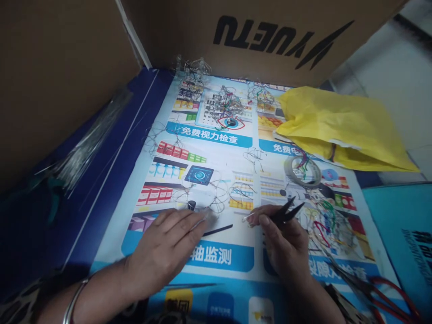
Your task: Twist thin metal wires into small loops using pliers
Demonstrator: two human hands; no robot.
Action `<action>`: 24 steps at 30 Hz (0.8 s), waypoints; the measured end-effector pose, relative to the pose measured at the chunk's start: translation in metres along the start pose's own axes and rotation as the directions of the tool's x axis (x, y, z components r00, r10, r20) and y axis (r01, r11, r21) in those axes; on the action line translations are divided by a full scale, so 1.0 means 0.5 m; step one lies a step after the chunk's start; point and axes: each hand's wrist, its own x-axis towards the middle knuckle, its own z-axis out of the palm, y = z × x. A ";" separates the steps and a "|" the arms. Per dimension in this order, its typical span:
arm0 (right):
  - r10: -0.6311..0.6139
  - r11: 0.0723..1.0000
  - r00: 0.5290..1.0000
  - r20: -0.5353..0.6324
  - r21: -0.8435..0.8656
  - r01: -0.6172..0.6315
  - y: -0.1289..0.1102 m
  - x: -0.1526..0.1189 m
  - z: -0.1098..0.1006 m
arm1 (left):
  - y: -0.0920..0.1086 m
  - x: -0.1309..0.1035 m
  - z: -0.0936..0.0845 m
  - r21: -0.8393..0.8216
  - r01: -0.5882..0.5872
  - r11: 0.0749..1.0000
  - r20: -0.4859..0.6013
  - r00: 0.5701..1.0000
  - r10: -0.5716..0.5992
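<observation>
My left hand [172, 245] lies palm down with its fingers stretched out, over the near end of thin looped wire [218, 198]. A narrow black strip [219, 230] runs out from beside its fingers. My right hand [283, 240] is closed around black tweezers [285, 212], whose two points stick out apart, away from the fingertips. A small bent wire piece [245, 219] shows at its thumb and forefinger. More wire loops and coloured strands [329, 220] lie to the right of this hand.
Cardboard [182, 36] walls the back and left. Wire tangles [227, 103] lie farther back. A straight wire bundle [91, 144] lies left. At right are a tape roll [286, 168], a yellow bag [351, 121], red-handled scissors [380, 292] and a teal item [398, 216]. A printed poster [236, 157] lies underneath.
</observation>
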 end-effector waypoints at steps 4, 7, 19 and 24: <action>0.004 1.000 1.000 0.007 0.002 -0.004 0.000 0.000 0.001 | -0.006 0.008 0.001 0.054 0.060 0.997 0.005 0.998 -0.061; 0.012 1.000 1.000 -0.001 -0.006 -0.012 -0.001 0.000 0.001 | -0.013 0.008 0.003 0.076 0.065 0.995 0.059 0.996 -0.069; 0.021 0.995 1.000 0.001 -0.101 -0.021 -0.007 0.002 -0.001 | -0.034 0.011 0.005 0.075 -0.024 0.997 0.165 0.986 0.011; 0.023 0.992 1.000 0.003 -0.128 -0.023 -0.008 0.003 -0.001 | -0.036 0.008 0.006 0.069 -0.021 0.997 0.186 0.982 0.008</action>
